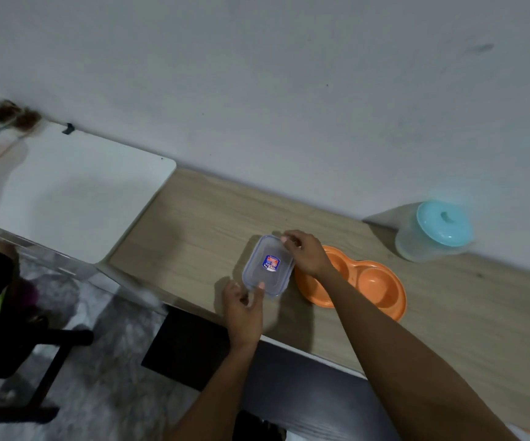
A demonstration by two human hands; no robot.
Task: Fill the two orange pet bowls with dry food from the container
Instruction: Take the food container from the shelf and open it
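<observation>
My feed is dim and grey, with soft light from the right: the jar and the clear box drop shadows leftward on the desk. Motion blur smears everything (worst at the left edge), and the wide lens tilts and bends the wall line.

Bare forearms, left hand, right hand
</observation>
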